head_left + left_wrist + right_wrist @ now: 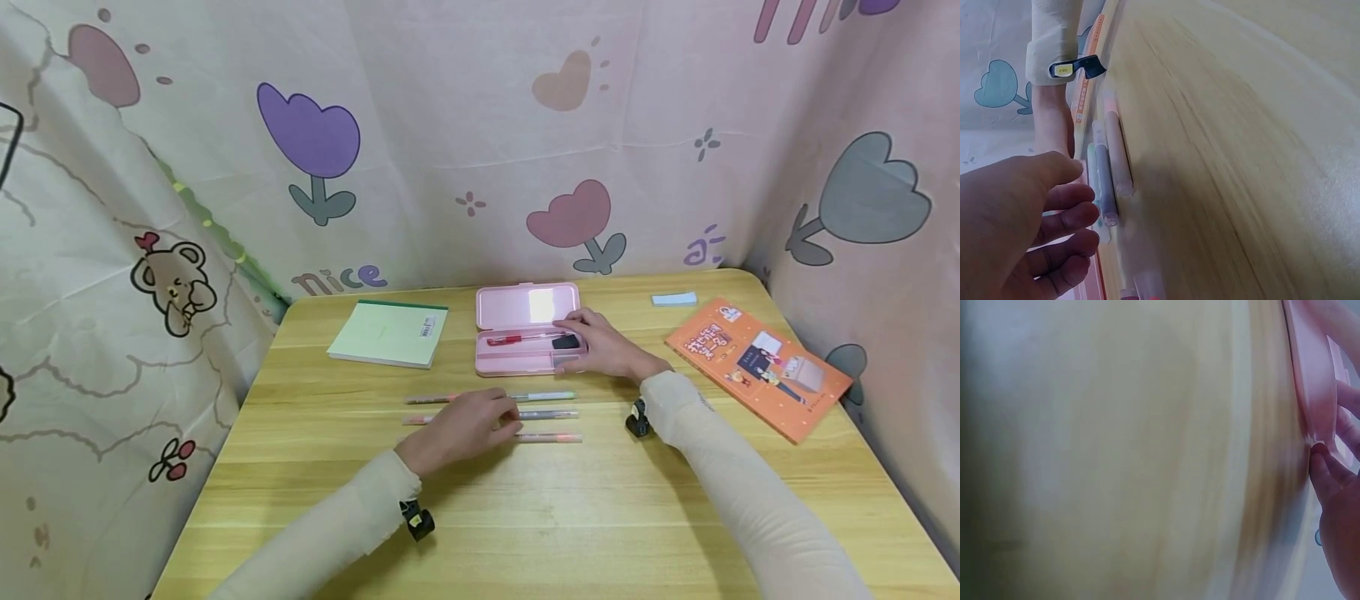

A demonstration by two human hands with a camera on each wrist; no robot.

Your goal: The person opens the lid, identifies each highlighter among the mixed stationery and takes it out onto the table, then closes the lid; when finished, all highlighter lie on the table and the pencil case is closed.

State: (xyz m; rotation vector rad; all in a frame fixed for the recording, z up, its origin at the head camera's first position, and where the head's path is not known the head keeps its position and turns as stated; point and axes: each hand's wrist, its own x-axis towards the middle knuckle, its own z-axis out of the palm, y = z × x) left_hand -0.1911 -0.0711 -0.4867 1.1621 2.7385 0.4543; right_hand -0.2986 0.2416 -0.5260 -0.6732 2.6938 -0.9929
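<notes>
A pink pencil case (513,367) lies with its lid folded back at the middle of the table. In it are a red pen (506,340) and a black eraser-like block (566,342). My right hand (603,346) grips the case's right end, the thumb at its front corner in the right wrist view. My left hand (468,425) hovers over several pens laid in rows, its fingers loosely bent around nothing. Among them are a green-capped pen (551,396), a grey pen (1104,178) and a pale pink pen (1117,150). The hand hides the rows' middle.
Behind the pens on the left lies a pale green notebook (386,335). An orange book (757,367) rests at the right, with a small light-blue strip (673,299) near the back edge. A patterned curtain (450,125) encloses the wooden table (540,517).
</notes>
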